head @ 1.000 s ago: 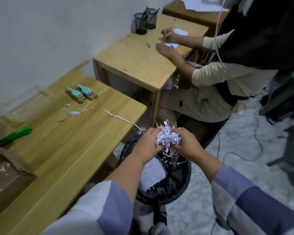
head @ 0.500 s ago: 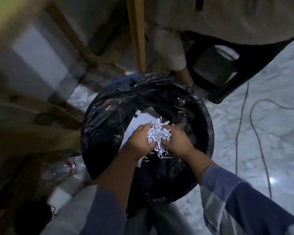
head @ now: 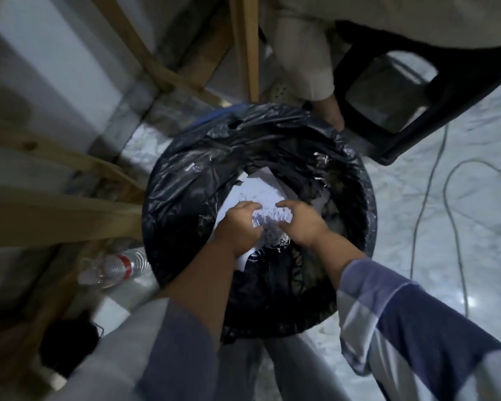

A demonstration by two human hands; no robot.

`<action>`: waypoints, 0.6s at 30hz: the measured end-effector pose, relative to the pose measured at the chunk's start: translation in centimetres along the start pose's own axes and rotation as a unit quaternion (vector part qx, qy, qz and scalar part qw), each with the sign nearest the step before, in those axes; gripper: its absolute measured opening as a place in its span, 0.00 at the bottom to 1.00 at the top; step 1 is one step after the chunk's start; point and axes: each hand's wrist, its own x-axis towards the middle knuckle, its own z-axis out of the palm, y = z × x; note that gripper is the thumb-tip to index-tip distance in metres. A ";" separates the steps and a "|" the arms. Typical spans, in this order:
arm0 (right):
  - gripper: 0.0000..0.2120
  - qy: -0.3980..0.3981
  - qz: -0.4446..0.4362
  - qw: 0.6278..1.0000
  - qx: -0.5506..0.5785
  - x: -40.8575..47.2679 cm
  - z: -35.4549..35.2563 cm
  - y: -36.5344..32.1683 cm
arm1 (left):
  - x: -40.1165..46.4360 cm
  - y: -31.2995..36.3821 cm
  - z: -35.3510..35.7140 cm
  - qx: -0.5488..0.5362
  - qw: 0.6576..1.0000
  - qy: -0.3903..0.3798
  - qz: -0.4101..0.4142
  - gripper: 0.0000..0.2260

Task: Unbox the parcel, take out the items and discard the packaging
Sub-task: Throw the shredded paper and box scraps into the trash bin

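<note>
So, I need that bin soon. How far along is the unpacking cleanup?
Done: white paper already lies in the bin. In hand: the left hand and right hand hold a wad of shredded paper over the bin's mouth, not yet dropped. Left: letting it go. The parcel and table are out of view, so I can't judge the rest.

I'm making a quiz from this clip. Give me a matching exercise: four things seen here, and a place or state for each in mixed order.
Things:
1. shredded paper
2. plastic bottle
3. bin liner
4. cable

Places or states:
A. lying on the floor left of the bin
B. trailing across the marble floor on the right
C. bunched between left hand and right hand
D. black, draped over the bin's rim

Pairs: 1-C, 2-A, 3-D, 4-B
</note>
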 end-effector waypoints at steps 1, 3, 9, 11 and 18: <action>0.22 -0.003 -0.003 1.000 -0.008 -1.5 -1.3 -1.0 | -1.2 1.3 -1.3 0.010 1.000 0.001 0.006 0.21; 0.21 -0.002 -0.018 1.000 -0.026 -4.8 -4.2 -3.3 | -3.9 4.4 -4.3 0.028 0.999 0.003 0.019 0.20; 0.18 0.038 -0.083 0.993 -0.076 -14.3 -14.9 -13.2 | -12.3 15.3 -15.7 0.025 0.997 0.062 0.045 0.17; 0.18 0.063 -0.110 0.987 -0.099 -17.0 -17.8 -16.8 | -15.1 17.9 -19.6 0.009 0.992 0.107 0.064 0.16; 0.16 0.106 -0.199 0.962 -0.151 -22.8 -20.9 -28.9 | -23.7 17.5 -30.2 -0.034 0.968 0.245 0.043 0.15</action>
